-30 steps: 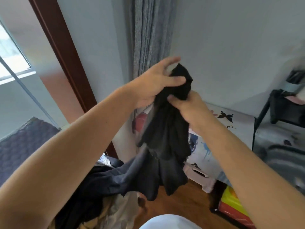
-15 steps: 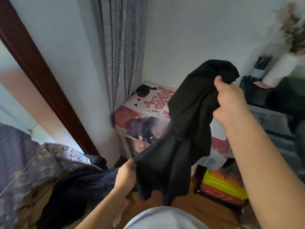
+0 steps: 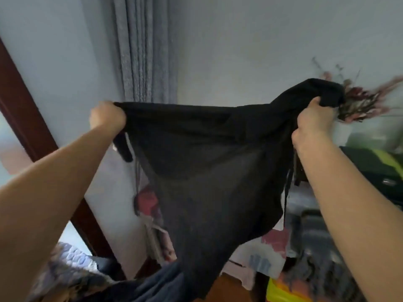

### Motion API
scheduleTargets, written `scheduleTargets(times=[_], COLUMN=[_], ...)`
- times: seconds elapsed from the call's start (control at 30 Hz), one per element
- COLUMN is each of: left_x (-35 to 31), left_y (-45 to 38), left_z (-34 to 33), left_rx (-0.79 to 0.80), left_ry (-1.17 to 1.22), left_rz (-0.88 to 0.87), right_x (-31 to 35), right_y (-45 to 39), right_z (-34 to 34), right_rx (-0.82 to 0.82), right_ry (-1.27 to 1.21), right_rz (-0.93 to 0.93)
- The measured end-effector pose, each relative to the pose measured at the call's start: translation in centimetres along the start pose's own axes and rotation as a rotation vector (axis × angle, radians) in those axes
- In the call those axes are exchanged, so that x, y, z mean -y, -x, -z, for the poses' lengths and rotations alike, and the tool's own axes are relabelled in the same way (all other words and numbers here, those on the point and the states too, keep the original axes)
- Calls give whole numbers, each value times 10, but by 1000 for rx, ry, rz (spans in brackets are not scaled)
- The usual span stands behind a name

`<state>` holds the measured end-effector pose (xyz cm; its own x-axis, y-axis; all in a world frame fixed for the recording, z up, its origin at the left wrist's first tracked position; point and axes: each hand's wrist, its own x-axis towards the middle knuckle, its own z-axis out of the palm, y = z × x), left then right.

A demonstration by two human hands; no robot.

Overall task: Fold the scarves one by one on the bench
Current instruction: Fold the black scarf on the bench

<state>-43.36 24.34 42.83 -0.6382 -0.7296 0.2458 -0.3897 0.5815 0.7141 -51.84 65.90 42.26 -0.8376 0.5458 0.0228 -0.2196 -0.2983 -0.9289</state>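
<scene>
- Fingers of the left hand are curled round one upper corner of the black scarf; fingers of the right hand are clenched on the opposite end, where surplus cloth is bunched above the fist.
- A change is recorded against half a second ago: the left hand, then low at about 7 o'clock on a hanging fold, is now raised to about 9 o'clock, level with the right hand at about 3 o'clock.
- The scarf, previously gathered in a drooping bundle, is now stretched between the two hands, its top edge near taut and the body hanging to a point toward 6 o'clock.
- It is held in the air before the grey curtain, clear of the heap of fabrics at about 7 o'clock.
- The bench cannot be identified with certainty.
- It is judged that opening-out is nearly done and no fold is yet made; the bunched right end would need straightening before lay-down.
</scene>
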Motion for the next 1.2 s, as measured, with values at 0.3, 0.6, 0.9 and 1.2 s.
scheduleTargets(times=[0.3,0.6,0.9,1.2], left_x=[-277,-306,-215,26], left_y=[43,63,55,73], left_z=[-7,-72,-131,-325], left_rx=[501,857,852,1319], left_ry=[1059,774,792,67], left_rz=[-78,-382,-864,-345], right_x=[36,32,33,23], right_y=[-112,-68,-39,-42], right_z=[-11,-8,-84,-74], right_rx=[168,558,333,52], right_ry=[93,136,210,36], right_rz=[2,-28,7,-107])
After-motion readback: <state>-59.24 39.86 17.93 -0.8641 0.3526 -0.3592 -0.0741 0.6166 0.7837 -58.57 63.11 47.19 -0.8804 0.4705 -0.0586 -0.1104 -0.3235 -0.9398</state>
